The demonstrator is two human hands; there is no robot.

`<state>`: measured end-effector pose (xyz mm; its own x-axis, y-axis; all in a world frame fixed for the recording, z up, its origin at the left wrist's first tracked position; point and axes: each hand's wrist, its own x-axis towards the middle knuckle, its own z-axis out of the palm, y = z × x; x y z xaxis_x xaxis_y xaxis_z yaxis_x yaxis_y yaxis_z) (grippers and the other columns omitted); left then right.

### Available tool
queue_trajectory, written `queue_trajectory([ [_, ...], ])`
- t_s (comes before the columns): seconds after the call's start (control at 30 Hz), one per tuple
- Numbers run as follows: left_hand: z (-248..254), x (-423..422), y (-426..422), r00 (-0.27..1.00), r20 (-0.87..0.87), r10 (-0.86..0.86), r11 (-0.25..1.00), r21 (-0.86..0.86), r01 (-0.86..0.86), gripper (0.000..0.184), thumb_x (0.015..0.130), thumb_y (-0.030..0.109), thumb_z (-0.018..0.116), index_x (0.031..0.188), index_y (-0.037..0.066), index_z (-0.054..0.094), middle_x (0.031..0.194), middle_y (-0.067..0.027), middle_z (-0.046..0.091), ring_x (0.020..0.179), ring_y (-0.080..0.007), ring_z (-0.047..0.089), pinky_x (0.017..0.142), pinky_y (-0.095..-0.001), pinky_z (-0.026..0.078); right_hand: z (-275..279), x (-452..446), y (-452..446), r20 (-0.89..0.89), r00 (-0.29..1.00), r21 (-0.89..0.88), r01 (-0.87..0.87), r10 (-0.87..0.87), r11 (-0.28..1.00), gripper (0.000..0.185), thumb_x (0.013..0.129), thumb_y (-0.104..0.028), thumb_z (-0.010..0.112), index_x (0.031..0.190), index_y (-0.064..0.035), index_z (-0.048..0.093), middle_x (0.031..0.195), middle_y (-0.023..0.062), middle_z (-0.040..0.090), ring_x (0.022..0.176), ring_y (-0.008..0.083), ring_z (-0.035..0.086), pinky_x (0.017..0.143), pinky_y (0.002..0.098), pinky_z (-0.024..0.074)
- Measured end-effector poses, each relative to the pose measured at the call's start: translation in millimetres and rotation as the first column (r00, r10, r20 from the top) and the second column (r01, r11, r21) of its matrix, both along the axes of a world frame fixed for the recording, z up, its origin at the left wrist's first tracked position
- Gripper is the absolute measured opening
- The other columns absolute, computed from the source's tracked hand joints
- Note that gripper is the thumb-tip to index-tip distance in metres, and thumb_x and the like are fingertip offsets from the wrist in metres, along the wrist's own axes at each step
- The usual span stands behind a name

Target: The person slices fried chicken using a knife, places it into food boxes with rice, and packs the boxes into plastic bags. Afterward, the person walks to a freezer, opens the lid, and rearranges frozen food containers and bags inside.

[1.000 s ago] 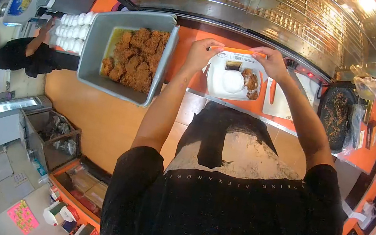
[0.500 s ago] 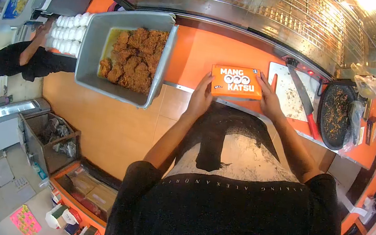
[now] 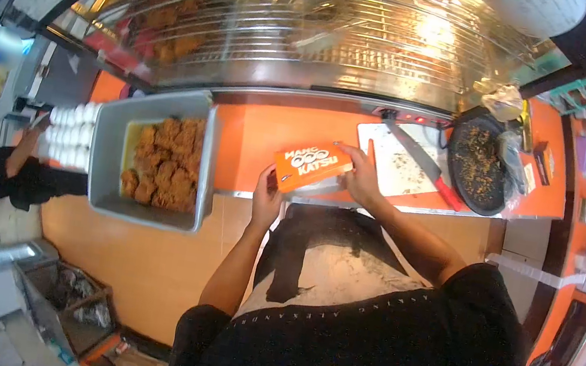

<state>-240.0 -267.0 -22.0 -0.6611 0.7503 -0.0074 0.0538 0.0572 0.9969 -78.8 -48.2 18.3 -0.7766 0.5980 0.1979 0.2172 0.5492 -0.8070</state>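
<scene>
Orange counter (image 3: 256, 124) runs below a lit wire rack (image 3: 374, 47). L hand (image 3: 268, 188) grips the near L end of box (image 3: 310, 169); R hand (image 3: 362, 180) grips its far R end, fingers closed. So box sits btwn both hands, lettered side up, skewed, by the counter's near edge; can't tell if it touches down or is fully shut. To handle well: keep it lvl, hold both ends evenly, don't squeeze b/c it looks like thin card & prob dents. Just R of R hand: board (image 3: 404, 177) w/ knife (image 3: 415, 154) across it, red handle past the near edge; best keep R wrist clear. Further R: crumby tray (image 3: 478, 201). L of L hand, apart: grey tub (image 3: 105, 189) w/ fried pcs (image 3: 167, 164); past that, white stack (image 3: 71, 135) & co-worker (image 3: 28, 178).
</scene>
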Motion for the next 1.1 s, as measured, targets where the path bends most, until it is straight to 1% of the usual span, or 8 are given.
queue_trajectory([
  [0.07, -4, 3, -2, 1.000, -0.023, 0.009, 0.999, -0.035, -0.010, 0.053, 0.093, -0.006, 0.056, 0.142, 0.000, 0.038, 0.135, -0.0177, 0.055, 0.125, -0.0247, 0.055, 0.107, -0.0380, 0.044, 17, 0, -4, 0.087, 0.996, -0.449, 0.072, -0.036, 0.891, 0.053, 0.087, 0.008, 0.050, 0.136, -0.0110, 0.054, 0.137, 0.0159, 0.053, 0.095, 0.0258, 0.067, 0.080, 0.0338, 0.0566],
  [0.17, -5, 0, 2, 1.000, -0.010, 0.016, 0.999, 0.029, -0.016, 0.053, 0.093, -0.003, 0.058, 0.143, 0.001, 0.039, 0.134, -0.0157, 0.055, 0.123, -0.0255, 0.057, 0.105, -0.0379, 0.045, 7, 3, -2, 0.080, 0.997, -0.496, 0.062, -0.025, 0.866, 0.052, 0.090, 0.005, 0.052, 0.139, -0.0103, 0.051, 0.134, 0.0174, 0.054, 0.090, 0.0255, 0.068, 0.078, 0.0342, 0.0566],
  [0.53, 24, 1, 18, 0.991, 0.052, 0.122, 0.991, 0.043, -0.124, 0.044, 0.099, 0.001, 0.048, 0.143, 0.006, 0.042, 0.125, -0.0120, 0.058, 0.106, -0.0209, 0.061, 0.091, -0.0330, 0.050, 1, 9, -6, 0.073, 0.997, -0.379, -0.009, 0.040, 0.925, 0.055, 0.090, 0.000, 0.059, 0.142, -0.0084, 0.045, 0.131, 0.0179, 0.059, 0.095, 0.0289, 0.069, 0.079, 0.0362, 0.0564],
  [0.6, 18, -5, 19, 0.983, -0.098, 0.154, 0.988, 0.007, -0.154, 0.045, 0.098, 0.000, 0.047, 0.142, 0.006, 0.044, 0.125, -0.0137, 0.056, 0.110, -0.0235, 0.059, 0.093, -0.0343, 0.049, -10, 8, -2, 0.070, 0.997, 0.105, -0.029, 0.022, 0.994, 0.054, 0.090, 0.003, 0.055, 0.142, -0.0075, 0.045, 0.130, 0.0175, 0.061, 0.095, 0.0282, 0.070, 0.080, 0.0352, 0.0569],
  [0.63, 13, -7, 19, 0.959, -0.237, 0.153, 0.986, -0.026, -0.164, 0.045, 0.097, 0.000, 0.047, 0.141, 0.006, 0.046, 0.126, -0.0153, 0.053, 0.113, -0.0262, 0.056, 0.095, -0.0357, 0.048, 2, 6, -5, 0.157, 0.987, -0.344, 0.036, 0.019, 0.938, 0.053, 0.090, 0.005, 0.052, 0.141, -0.0066, 0.046, 0.130, 0.0167, 0.062, 0.097, 0.0272, 0.070, 0.084, 0.0359, 0.0568],
  [0.9, 7, -9, 13, 0.987, -0.109, 0.116, 0.989, -0.080, -0.125, 0.043, 0.095, 0.001, 0.050, 0.137, 0.007, 0.050, 0.127, -0.0183, 0.049, 0.114, -0.0302, 0.055, 0.098, -0.0375, 0.046, 1, 3, -10, 0.101, 0.995, -0.490, 0.034, 0.018, 0.871, 0.052, 0.091, 0.006, 0.051, 0.141, -0.0068, 0.047, 0.128, 0.0187, 0.064, 0.092, 0.0245, 0.071, 0.077, 0.0329, 0.0567],
  [1.0, 4, -6, 14, 0.989, -0.064, 0.132, 0.989, -0.056, -0.136, 0.041, 0.096, 0.001, 0.052, 0.136, 0.008, 0.051, 0.126, -0.0177, 0.050, 0.110, -0.0281, 0.058, 0.095, -0.0358, 0.048, -13, 6, -4, 0.095, 0.995, -0.059, -0.006, 0.011, 0.998, 0.052, 0.090, 0.005, 0.051, 0.141, -0.0080, 0.048, 0.122, 0.0171, 0.066, 0.092, 0.0226, 0.070, 0.079, 0.0330, 0.0562],
  [1.1, 20, -6, 10, 0.979, -0.185, 0.091, 0.990, -0.094, -0.109, 0.046, 0.092, -0.003, 0.054, 0.136, 0.008, 0.050, 0.126, -0.0180, 0.050, 0.108, -0.0280, 0.059, 0.093, -0.0361, 0.050, 18, -1, -10, 0.158, 0.987, -0.103, 0.015, 0.002, 0.995, 0.058, 0.087, 0.007, 0.054, 0.142, -0.0094, 0.047, 0.129, 0.0186, 0.062, 0.101, 0.0289, 0.069, 0.085, 0.0361, 0.0558],
])
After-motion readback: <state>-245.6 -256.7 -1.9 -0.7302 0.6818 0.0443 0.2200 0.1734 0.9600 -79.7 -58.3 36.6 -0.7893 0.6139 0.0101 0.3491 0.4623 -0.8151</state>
